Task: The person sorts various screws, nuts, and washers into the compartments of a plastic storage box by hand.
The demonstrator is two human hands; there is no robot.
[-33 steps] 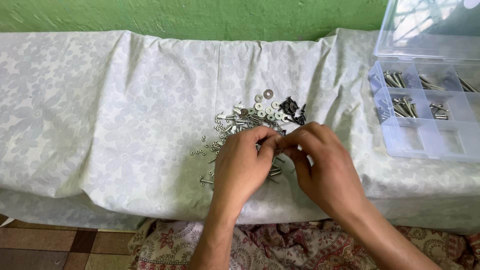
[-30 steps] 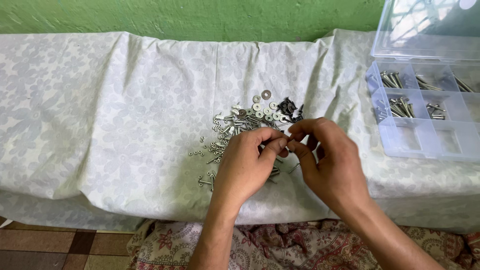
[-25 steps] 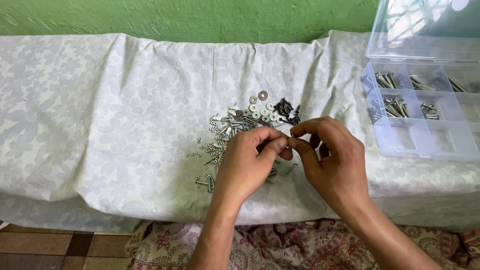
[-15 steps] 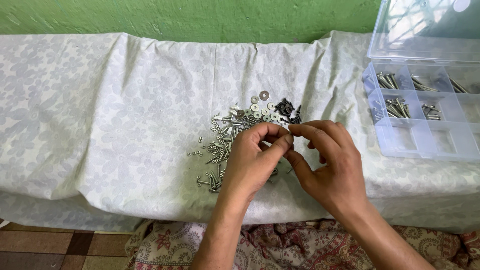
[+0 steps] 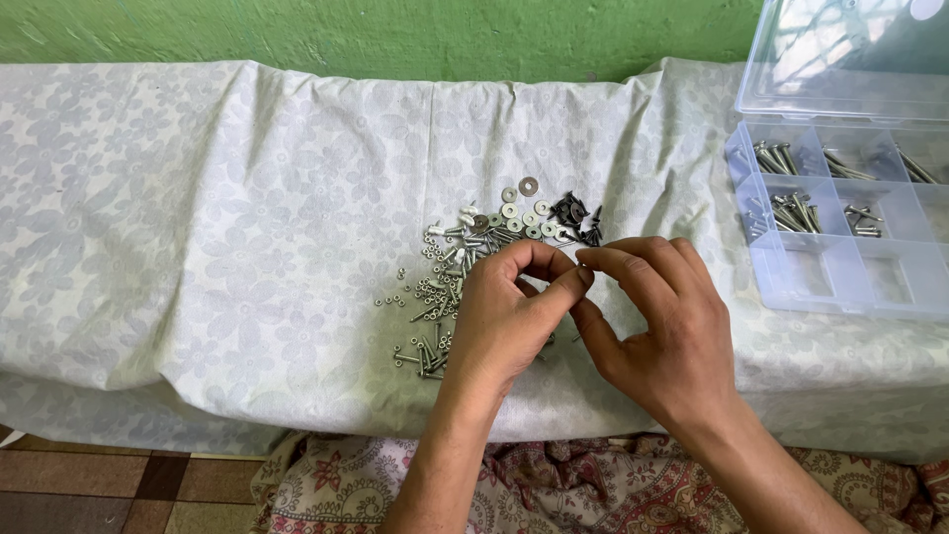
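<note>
Sorting looks partly done: on the surface draped in a pale floral cloth [image 5: 247, 247], the clear plastic compartment box [image 5: 840, 287] at far right, lid up, has about four upper cells holding long silver screws while the two near cells look empty. One loose heap of small silver screws, nuts and washers [image 5: 465, 257] with a cluster of black screws [image 5: 575, 213] remains mid-surface, too many to count. Two hands work just near of it: left hand [image 5: 509, 321] and right hand [image 5: 657, 326] both pinched fingertip to fingertip, apparently on one tiny piece, hidden.
</note>
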